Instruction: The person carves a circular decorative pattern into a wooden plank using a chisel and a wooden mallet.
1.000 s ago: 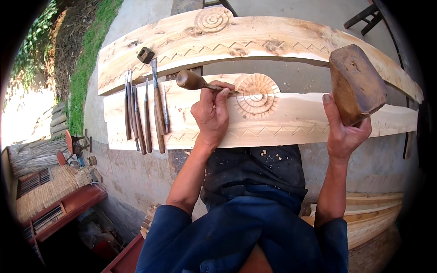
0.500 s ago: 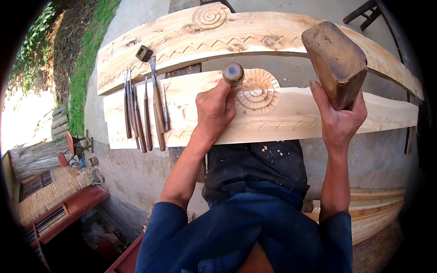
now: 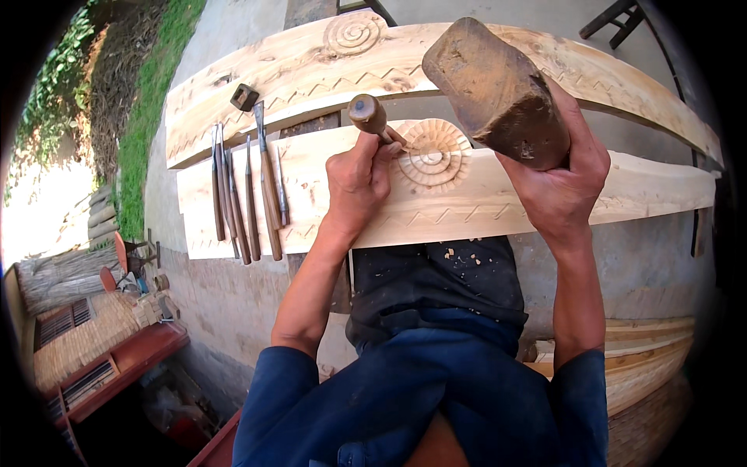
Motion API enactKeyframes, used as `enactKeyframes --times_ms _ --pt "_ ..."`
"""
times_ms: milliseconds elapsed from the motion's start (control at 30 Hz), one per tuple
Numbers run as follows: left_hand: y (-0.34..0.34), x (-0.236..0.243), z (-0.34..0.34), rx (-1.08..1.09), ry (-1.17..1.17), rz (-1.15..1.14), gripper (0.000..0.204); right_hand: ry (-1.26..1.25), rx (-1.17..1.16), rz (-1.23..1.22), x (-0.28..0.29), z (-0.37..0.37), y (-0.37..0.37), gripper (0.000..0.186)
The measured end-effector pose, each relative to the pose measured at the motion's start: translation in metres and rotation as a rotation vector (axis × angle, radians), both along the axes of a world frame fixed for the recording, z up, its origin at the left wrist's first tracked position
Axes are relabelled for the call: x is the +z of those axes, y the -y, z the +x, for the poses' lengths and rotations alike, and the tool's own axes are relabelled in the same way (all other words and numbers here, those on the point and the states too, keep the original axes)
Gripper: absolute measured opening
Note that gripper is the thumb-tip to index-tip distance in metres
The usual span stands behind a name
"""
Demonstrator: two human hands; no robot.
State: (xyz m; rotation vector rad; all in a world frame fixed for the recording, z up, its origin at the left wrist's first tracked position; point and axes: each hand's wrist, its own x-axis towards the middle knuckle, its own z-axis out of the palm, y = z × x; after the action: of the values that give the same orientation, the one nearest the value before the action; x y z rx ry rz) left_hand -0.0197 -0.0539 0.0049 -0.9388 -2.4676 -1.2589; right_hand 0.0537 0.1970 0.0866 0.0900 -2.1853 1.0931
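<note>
My left hand is wrapped around a wood-carving chisel, its round wooden handle end up and tilted left. The chisel's lower end points at the left side of a carved spiral rosette on the near plank; the cutting edge is hard to make out. In my right hand is a heavy, worn wooden mallet, raised above the plank to the right of the chisel. Its block hides part of the far plank, which bears a similar spiral and a zigzag line.
Several carving chisels lie side by side on the left of the near plank. A small dark square block rests on the far plank. Wood chips dot my dark apron. Long boards lie at lower right, and a stool stands at upper right.
The mallet has swung left toward the chisel with my right hand. My left hand has shifted slightly left, and the chisel's handle end now leans further left.
</note>
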Motion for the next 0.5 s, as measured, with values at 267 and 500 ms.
enactKeyframes --times_ms 267,500 --pt "-0.002 0.007 0.004 0.022 -0.046 -0.099 0.032 0.026 0.017 0.025 0.002 -0.002 0.006 0.075" --pt "-0.001 -0.003 0.000 -0.023 -0.038 -0.041 0.027 -0.068 -0.013 0.095 0.014 -0.012 0.006 0.068"
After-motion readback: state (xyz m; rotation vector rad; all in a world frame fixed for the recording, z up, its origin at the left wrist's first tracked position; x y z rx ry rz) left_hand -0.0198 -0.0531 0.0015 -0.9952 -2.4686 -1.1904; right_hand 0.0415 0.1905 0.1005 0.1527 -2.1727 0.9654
